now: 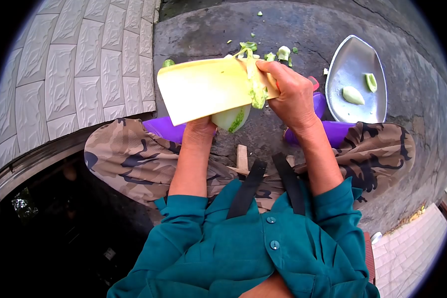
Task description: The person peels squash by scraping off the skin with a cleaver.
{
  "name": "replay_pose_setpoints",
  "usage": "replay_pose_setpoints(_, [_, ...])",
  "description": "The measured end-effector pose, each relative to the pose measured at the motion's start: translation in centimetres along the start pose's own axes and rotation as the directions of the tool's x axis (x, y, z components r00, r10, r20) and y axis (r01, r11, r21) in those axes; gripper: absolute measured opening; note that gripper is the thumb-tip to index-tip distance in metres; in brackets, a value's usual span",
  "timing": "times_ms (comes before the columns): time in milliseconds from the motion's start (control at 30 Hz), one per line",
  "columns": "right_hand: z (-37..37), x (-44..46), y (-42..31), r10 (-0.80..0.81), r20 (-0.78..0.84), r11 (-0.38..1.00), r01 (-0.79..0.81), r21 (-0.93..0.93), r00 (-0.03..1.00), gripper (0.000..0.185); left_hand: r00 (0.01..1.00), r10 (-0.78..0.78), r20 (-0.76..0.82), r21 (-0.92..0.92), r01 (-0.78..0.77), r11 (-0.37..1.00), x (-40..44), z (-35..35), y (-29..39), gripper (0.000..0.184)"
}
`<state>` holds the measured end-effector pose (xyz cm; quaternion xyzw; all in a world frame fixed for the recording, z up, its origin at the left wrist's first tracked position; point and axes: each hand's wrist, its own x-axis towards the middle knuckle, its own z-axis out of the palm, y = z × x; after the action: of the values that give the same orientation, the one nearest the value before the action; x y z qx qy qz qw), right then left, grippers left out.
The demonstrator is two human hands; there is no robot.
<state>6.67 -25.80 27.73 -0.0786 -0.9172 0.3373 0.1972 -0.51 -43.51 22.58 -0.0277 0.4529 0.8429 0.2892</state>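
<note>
My right hand (294, 97) is closed around the handle of a broad cleaver (196, 87), its blade lying flat across the view and reflecting yellow light. A strip of green peel (256, 84) clings to the blade near the handle. Beneath the blade, my left hand (201, 125) holds a pale, mostly peeled green vegetable (227, 119) with a patch of green skin left on it. The blade hides most of the left fingers and part of the vegetable; its exact kind is unclear.
On the right, a silver metal basin (352, 55) holds two pale green pieces, one of them a peeled chunk (353, 95). Peel scraps (283, 53) litter the dark concrete ahead. A tiled wall (84, 69) stands left. My knees and purple footwear (328, 133) flank the hands.
</note>
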Motion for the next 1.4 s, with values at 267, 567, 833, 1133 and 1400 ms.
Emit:
replay_pose_setpoints(267, [0.3, -0.1, 1.5, 0.254, 0.121, 0.967, -0.255, -0.009, 0.960, 0.022, 0.981, -0.148, 0.125, 0.144, 0.129, 0.981, -0.2, 1.3, 1.9, 0.066])
replay_pose_setpoints(567, [2.2, -1.9, -1.5, -0.168, 0.046, 0.986, 0.168, -0.006, 0.985, 0.026, 0.983, -0.176, -0.049, -0.478, 0.132, 0.868, 1.1, -0.4, 1.3, 0.037])
replay_pose_setpoints(833, [2.8, -2.5, -3.2, -0.287, 0.109, 0.956, 0.292, -0.026, 0.952, 0.046, 0.931, -0.294, -0.217, -0.442, 0.175, 0.880, 1.1, 0.5, 2.1, 0.037])
replay_pose_setpoints(1133, [2.6, -2.1, -2.3, -0.276, 0.083, 0.954, 0.284, -0.099, 0.958, 0.040, 0.953, -0.241, -0.184, -0.483, 0.127, 0.867, 1.2, 0.4, 1.5, 0.037])
replay_pose_setpoints(1400, [2.6, -1.9, -0.3, -0.097, 0.083, 0.982, 0.109, -0.156, 0.992, 0.038, 0.991, -0.042, -0.126, -0.208, 0.015, 0.978, -0.1, 1.2, 1.9, 0.035])
